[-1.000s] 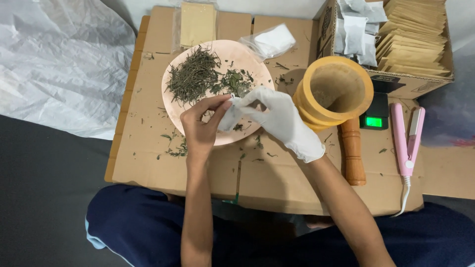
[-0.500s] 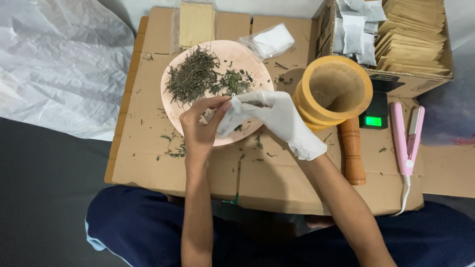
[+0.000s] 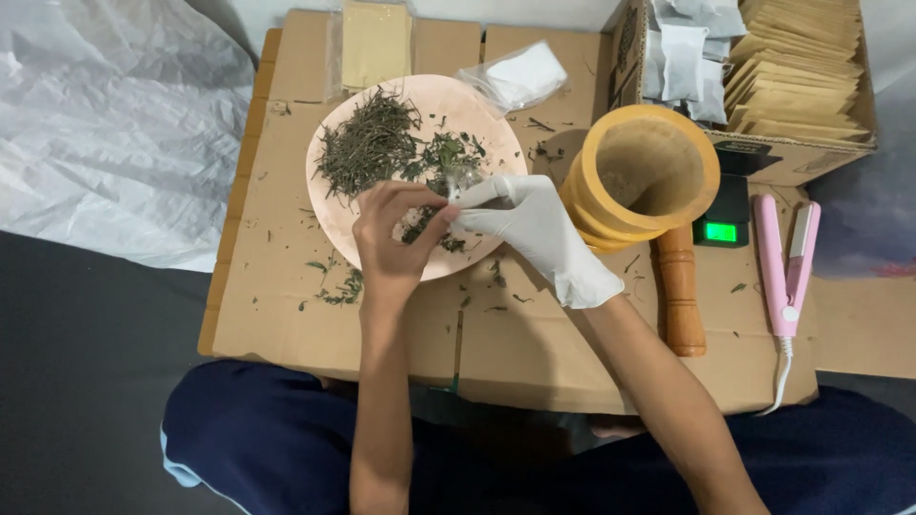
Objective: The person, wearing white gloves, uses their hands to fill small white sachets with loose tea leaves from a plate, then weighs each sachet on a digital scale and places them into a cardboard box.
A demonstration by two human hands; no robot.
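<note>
The person sits behind a flattened cardboard box [image 3: 286, 286] used as a table, both hands meeting over the near right part of a pink plate [image 3: 334, 215]. The bare left hand [image 3: 396, 238] is curled, its thumb and fingertips pinching a small white sachet [image 3: 460, 217] from the left. The gloved right hand [image 3: 534, 229] grips the same sachet from the right, fingers closed on its edge. The sachet hangs just above the plate; whether it is open at the top I cannot quite make out.

Dried green herbs [image 3: 372, 148] lie heaped on the far half of the plate, with crumbs scattered on the cardboard. Just right of the hands stands a wooden mortar [image 3: 649, 172], its pestle [image 3: 679, 296] lying nearer. Further right are a small scale [image 3: 723, 224] with a green display and a pink heat sealer [image 3: 784, 267]. A carton of paper packets [image 3: 792, 57] sits at the far right.
</note>
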